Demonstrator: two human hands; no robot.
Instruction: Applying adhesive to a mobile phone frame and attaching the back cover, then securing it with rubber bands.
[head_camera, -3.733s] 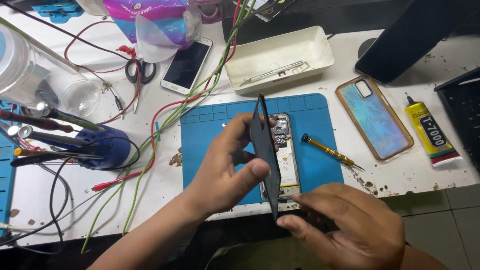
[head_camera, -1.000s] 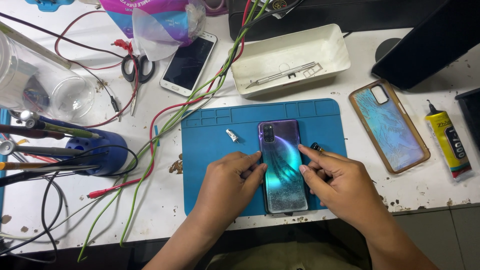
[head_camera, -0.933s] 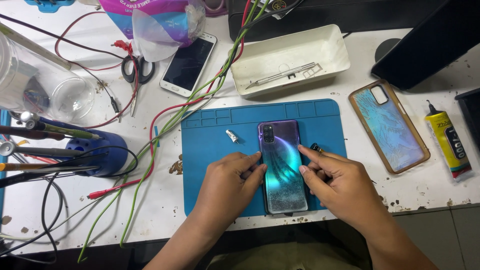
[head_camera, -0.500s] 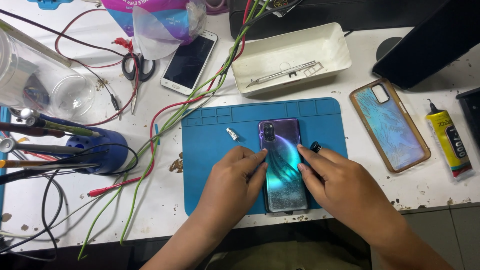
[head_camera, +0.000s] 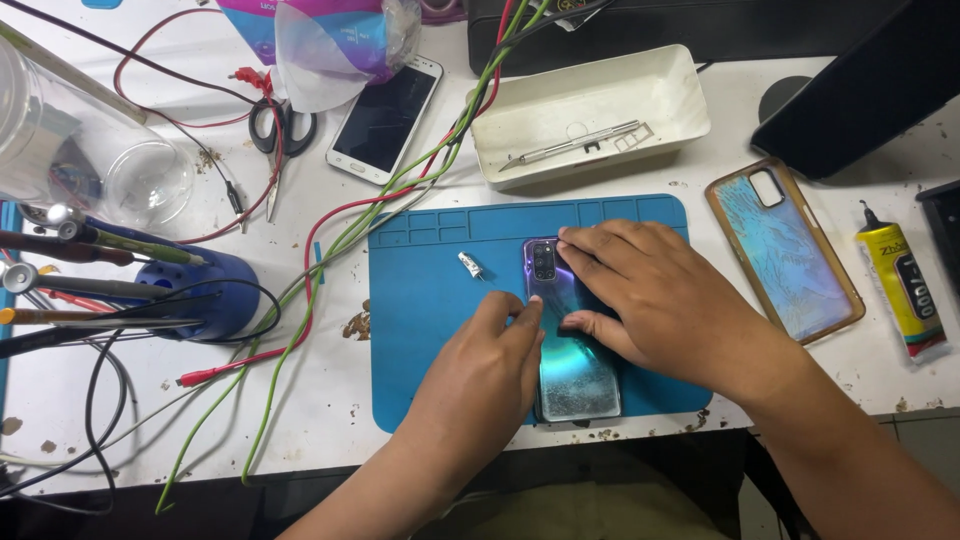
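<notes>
While we look down at the white workbench (head_camera: 300, 420), both of our hands lie flat on a smartphone (head_camera: 575, 375) that rests back-up on the blue silicone repair mat (head_camera: 430, 330). Its glossy back shades from purple at the far end to teal at the near end, with the camera block (head_camera: 543, 262) at the far left corner. Our left hand (head_camera: 480, 375) covers the phone's left edge, fingers held together and pressing down. Our right hand (head_camera: 660, 300) lies across the far half, fingers spread a little and flat, gripping nothing. Just left of the phone, a small white part (head_camera: 470, 265) sits on the mat. Beyond the mat stands a shallow white tray (head_camera: 590, 110) holding tweezers (head_camera: 570, 148). To the right lie a clear phone case (head_camera: 785, 250) and a yellow glue tube (head_camera: 903, 292). Far left of the tray a white-framed phone (head_camera: 385, 118) lies face-up beside scissors (head_camera: 275, 130).
</notes>
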